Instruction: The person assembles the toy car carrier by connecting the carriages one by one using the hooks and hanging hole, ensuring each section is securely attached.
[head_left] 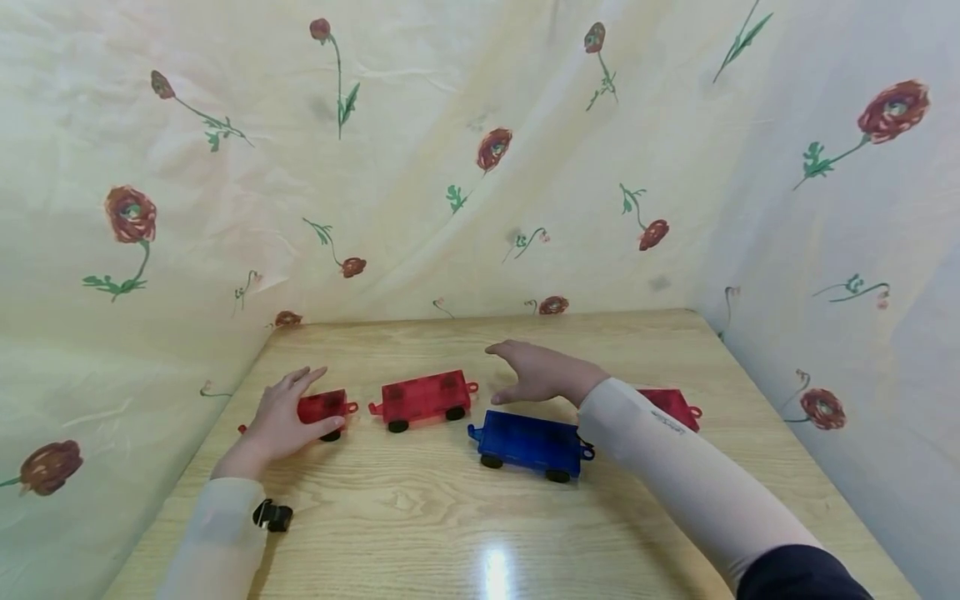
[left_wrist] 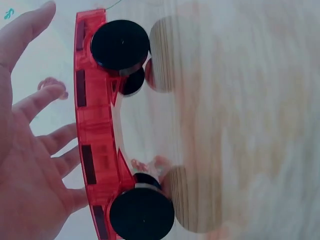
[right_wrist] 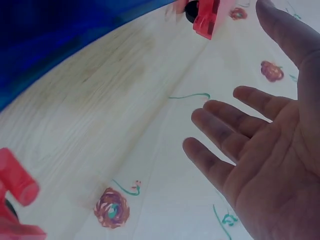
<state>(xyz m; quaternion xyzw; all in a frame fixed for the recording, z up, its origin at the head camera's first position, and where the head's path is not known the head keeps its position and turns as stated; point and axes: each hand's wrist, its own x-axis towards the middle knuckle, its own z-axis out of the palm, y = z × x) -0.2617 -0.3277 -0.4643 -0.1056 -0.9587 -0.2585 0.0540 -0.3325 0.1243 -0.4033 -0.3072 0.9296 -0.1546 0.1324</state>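
Several toy train cars with black wheels are on the wooden table. My left hand (head_left: 281, 417) is spread over the leftmost red car (head_left: 322, 406), thumb on the near side, fingers extended. In the left wrist view that car (left_wrist: 95, 120) shows its side and wheels, and its body partly hides the fingers; contact is unclear. My right hand (head_left: 543, 371) hovers with fingers spread and holds nothing, just beyond a blue car (head_left: 528, 442). The right wrist view shows the palm (right_wrist: 270, 160) with fingers apart, the blue car (right_wrist: 75, 40) beside it.
Between the hands stands another red car (head_left: 423, 397), with a hook and a ring at its ends. A further red car (head_left: 671, 407) is partly hidden behind the right forearm. Flowered cloth (head_left: 420, 192) hangs behind and on both sides of the table (head_left: 405, 533).
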